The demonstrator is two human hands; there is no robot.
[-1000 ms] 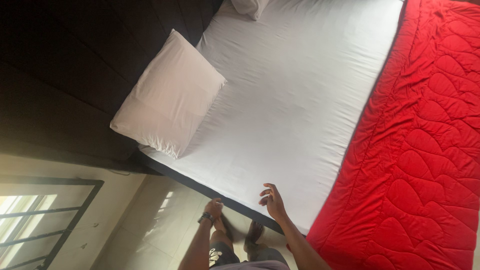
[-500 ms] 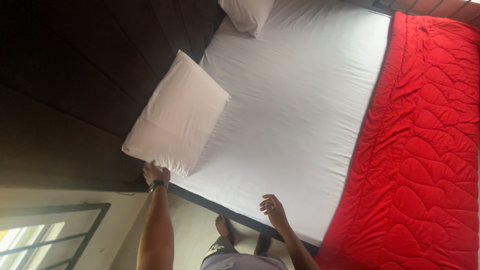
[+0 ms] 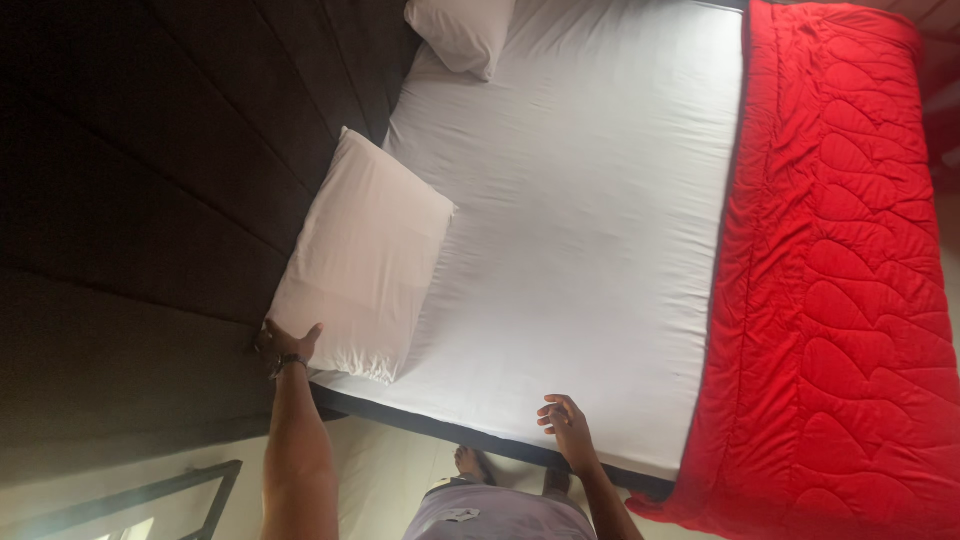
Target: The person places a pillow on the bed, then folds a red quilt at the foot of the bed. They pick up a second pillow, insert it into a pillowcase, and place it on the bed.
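Showing two pillows (image 3: 365, 258), two hands (image 3: 287, 343).

On the bed (image 3: 600, 250), the near pillow (image 3: 365, 255) lies left by the headboard (image 3: 150, 180); the quilt (image 3: 840, 280) lies right.

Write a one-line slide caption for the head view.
Left hand on the near white pillow's corner, right hand over the white sheet's edge, red quilt alongside.

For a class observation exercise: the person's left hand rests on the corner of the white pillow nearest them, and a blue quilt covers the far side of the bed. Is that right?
Not quite. The head view shows the left hand at the white pillow's near corner, but the quilt is red, not blue.
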